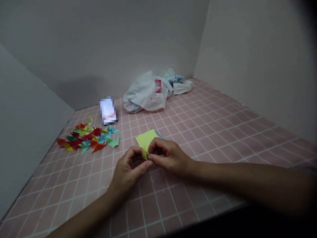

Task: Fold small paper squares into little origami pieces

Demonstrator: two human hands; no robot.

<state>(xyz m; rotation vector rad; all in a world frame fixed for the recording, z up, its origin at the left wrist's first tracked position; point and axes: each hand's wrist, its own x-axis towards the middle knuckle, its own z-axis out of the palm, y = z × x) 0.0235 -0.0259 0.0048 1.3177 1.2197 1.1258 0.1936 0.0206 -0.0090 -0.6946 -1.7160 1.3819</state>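
Observation:
A small folded piece of yellow paper is pinched between my two hands above the table. My left hand grips its left side with thumb and fingertips, and my right hand grips its right side. Part of the paper is hidden by my fingers. Just behind it lies a stack of square paper sheets, a yellow one on top and blue and reddish edges showing at the right. To the left spreads a pile of folded paper cranes in red, orange, yellow, green and light blue.
A phone with a lit, pixelated screen stands behind the cranes. White plastic bags rest near the back wall. Pink cloth with a white grid covers the table, and walls enclose it at left, back and right.

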